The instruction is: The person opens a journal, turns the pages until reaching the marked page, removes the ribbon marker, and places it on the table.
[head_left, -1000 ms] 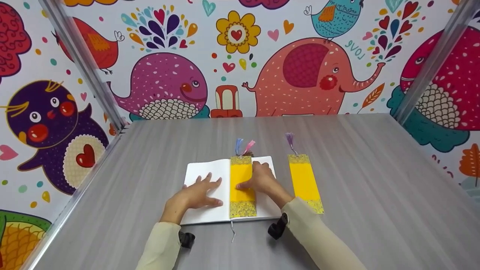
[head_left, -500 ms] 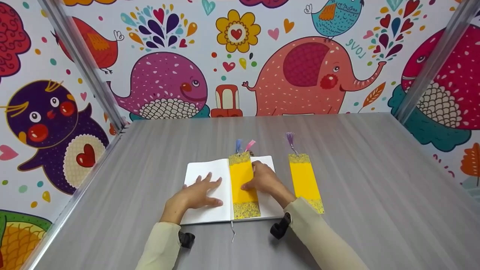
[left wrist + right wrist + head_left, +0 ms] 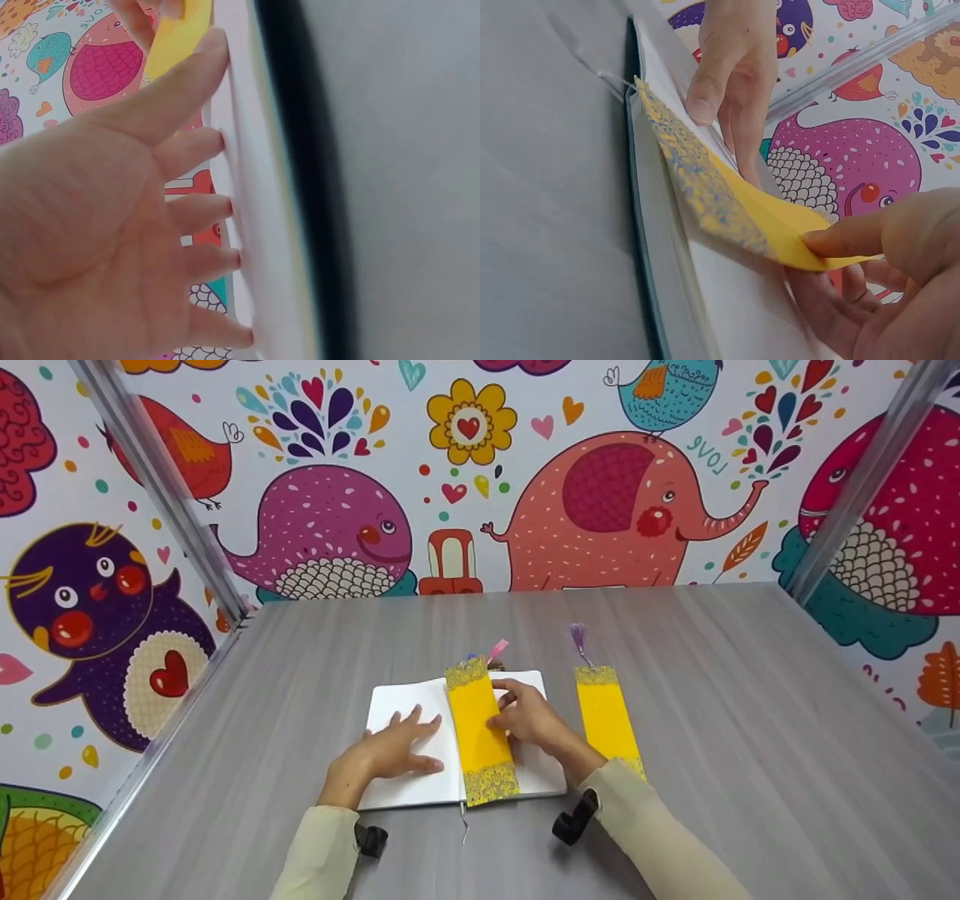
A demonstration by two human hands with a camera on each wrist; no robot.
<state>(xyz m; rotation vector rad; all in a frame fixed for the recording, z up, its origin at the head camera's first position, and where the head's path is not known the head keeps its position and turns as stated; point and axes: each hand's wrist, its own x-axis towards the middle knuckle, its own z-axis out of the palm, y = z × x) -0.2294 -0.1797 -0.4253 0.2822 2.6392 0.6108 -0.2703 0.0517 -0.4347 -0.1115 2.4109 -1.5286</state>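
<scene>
Pale beige sleeves (image 3: 319, 847); black wrist cameras (image 3: 574, 820)

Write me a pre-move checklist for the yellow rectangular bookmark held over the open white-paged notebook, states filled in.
1. Right bare hand pinches the yellow rectangular bookmark: ok.
2. Dark-covered notebook lies open: ok.
3. Left bare hand touches the white left page: ok.
4. Bookmark straight over the notebook: not ok, slanted.
5. Bookmark wholly clear of the notebook: cannot tell.
6. Second yellow bookmark with purple tassel apart from the notebook: ok.
</scene>
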